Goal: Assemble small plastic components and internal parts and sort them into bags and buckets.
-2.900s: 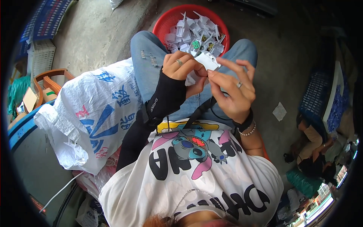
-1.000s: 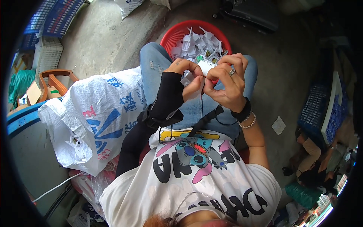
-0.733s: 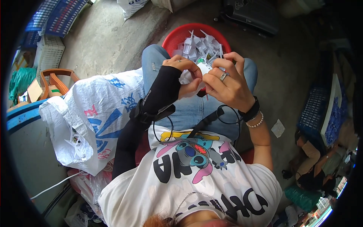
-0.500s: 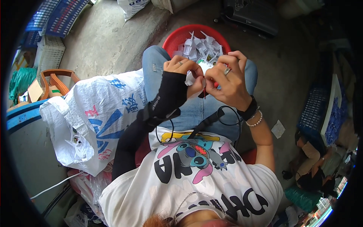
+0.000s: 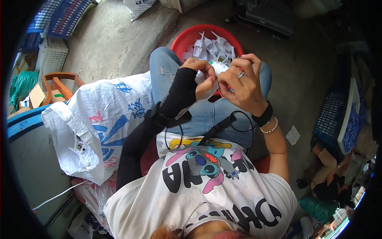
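My left hand [image 5: 200,75], in a black sleeve that leaves the fingers bare, is closed on a white plastic piece [image 5: 208,94] partly hidden by the fingers. Close against it, my right hand [image 5: 246,87] has its thumb and index finger pinched together; what lies in that pinch is too small to make out. Both hands are above my lap, by the near rim of a red plastic basket [image 5: 178,44]. Inside the basket lie several white plastic parts [image 5: 211,47] with pointed prongs. A rounded white thing with a green mark [image 5: 219,67] shows behind the fingers.
To the left a white woven sack [image 5: 115,101] stands against my leg, with similar white parts in its opening. A blue-rimmed bin [image 5: 24,123] is beside it. A dark suitcase [image 5: 262,20] lies beyond the basket. Blue crates [image 5: 328,113] and a paper scrap [image 5: 293,135] are on the right.
My left wrist has turned and dropped slightly, and the left fingers have shifted on the white piece. A thin red strand below the fingertips is no longer visible. The right hand has barely moved.
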Motion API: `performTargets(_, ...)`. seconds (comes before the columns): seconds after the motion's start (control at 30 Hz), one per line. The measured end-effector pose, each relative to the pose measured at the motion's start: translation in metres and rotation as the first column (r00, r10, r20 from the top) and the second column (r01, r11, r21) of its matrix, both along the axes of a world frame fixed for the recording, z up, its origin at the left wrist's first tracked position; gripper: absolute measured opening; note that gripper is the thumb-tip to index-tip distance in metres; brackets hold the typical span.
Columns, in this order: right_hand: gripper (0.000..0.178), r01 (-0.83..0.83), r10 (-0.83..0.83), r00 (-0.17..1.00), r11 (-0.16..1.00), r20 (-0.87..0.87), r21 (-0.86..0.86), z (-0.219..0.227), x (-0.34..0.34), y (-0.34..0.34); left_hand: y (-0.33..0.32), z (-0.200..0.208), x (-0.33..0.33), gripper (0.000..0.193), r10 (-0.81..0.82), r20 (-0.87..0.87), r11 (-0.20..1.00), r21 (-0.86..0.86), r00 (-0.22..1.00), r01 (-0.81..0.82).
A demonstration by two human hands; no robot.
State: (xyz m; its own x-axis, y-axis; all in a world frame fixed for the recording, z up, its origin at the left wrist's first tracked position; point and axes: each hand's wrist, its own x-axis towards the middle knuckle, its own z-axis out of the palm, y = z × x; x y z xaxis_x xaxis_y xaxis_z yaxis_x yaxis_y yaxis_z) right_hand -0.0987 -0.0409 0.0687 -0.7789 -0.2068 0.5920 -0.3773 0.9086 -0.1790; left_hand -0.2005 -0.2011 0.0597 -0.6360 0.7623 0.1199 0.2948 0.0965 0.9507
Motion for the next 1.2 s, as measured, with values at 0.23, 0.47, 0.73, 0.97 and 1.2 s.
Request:
performTargets(0.23, 0.019, 0.024, -0.027, 0.999, 0.997, -0.038, -0.079, -0.001, 0.000, -0.001, -0.001, -0.009, -0.009, 0.013, -0.087, -0.004, 0.996, -0.002, 0.996, 0.087)
performTargets(0.47, 0.020, -0.014, 0.013, 0.999, 0.999, -0.033, -0.035, -0.005, -0.003, -0.003, 0.000, -0.012, -0.003, 0.012, -0.203, 0.079, 0.979, -0.018, 0.976, 0.205)
performTargets(0.73, 0.021, -0.027, 0.027, 1.000, 0.999, -0.015, -0.030, -0.002, -0.002, -0.002, -0.006, -0.001, -0.013, 0.014, -0.244, 0.091, 0.970, 0.019, 0.965, 0.243)
performTargets(0.97, 0.022, -0.038, 0.040, 0.998, 0.999, -0.039, 0.029, -0.005, -0.002, -0.004, -0.009, -0.002, -0.012, 0.009, -0.176, 0.069, 0.977, -0.113, 0.982, 0.183)
performTargets(1.2, 0.025, -0.021, 0.020, 0.998, 1.000, -0.055, -0.008, -0.004, -0.001, -0.001, -0.007, -0.002, -0.008, 0.014, -0.261, 0.355, 0.965, 0.102, 0.898, 0.241)
